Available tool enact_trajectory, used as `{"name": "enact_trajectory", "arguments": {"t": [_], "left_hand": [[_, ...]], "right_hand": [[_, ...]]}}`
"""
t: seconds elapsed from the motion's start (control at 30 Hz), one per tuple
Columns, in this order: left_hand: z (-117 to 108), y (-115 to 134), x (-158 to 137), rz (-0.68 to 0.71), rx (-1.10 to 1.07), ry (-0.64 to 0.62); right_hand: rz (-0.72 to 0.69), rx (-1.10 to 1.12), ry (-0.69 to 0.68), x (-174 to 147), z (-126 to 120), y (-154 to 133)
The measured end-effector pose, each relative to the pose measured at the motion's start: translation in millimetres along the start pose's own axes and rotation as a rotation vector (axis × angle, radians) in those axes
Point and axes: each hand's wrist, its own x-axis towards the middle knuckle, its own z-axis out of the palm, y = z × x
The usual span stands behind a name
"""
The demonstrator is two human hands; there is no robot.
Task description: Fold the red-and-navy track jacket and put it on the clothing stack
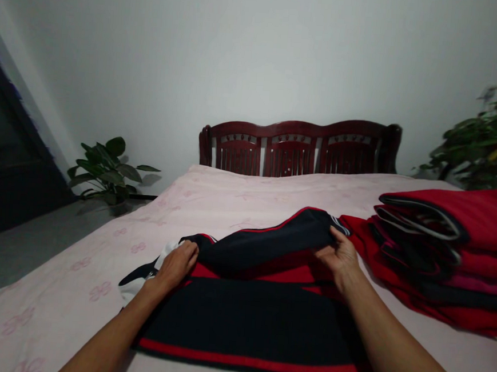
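Observation:
A navy, red and white jacket (pixel 246 318) lies spread sideways before me on the bed, its collar and white part toward the left. My left hand (pixel 181 262) is closed on the fabric near the shoulder end of a sleeve. With its thumb on top, my right hand (pixel 336 254) grips the same navy sleeve (pixel 270 236) near the white-striped cuff. Between the two hands the sleeve is lifted a little and lies across the red part of the jacket. Fingers of the right hand are partly hidden under the cloth.
A stack of folded red and dark clothes (pixel 484 256) stands on the right, close to the sleeve's end. Pale pink flowered bedding (pixel 80 299) covers the bed. A dark wooden headboard (pixel 290 149) is at the back, with potted plants (pixel 107 169) on both sides.

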Motion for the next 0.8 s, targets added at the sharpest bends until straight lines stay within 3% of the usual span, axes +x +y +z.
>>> {"name": "enact_trajectory", "arguments": {"t": [0.1, 0.17, 0.33, 0.5, 0.7, 0.8], "left_hand": [[3, -4, -7, -0.039, 0.026, -0.054], [1, 0, -6, -0.095, 0.033, -0.039], [-3, 18, 14, -0.13, -0.001, 0.018], [15, 28, 27, -0.23, -0.003, -0.027], [21, 20, 18, -0.347, -0.016, 0.024], [21, 17, 6, -0.343, -0.011, 0.016]], "right_hand": [[0.142, -0.167, 0.181, 10, -20, 11], [0.176, -0.203, 0.227, 17, -30, 17], [0.182, -0.202, 0.223, 24, -36, 16], [0.16, -0.157, 0.174, 17, -32, 14], [0.049, -0.105, 0.094, 9, -30, -6], [0.084, -0.166, 0.14, 9, -38, -12]]}}
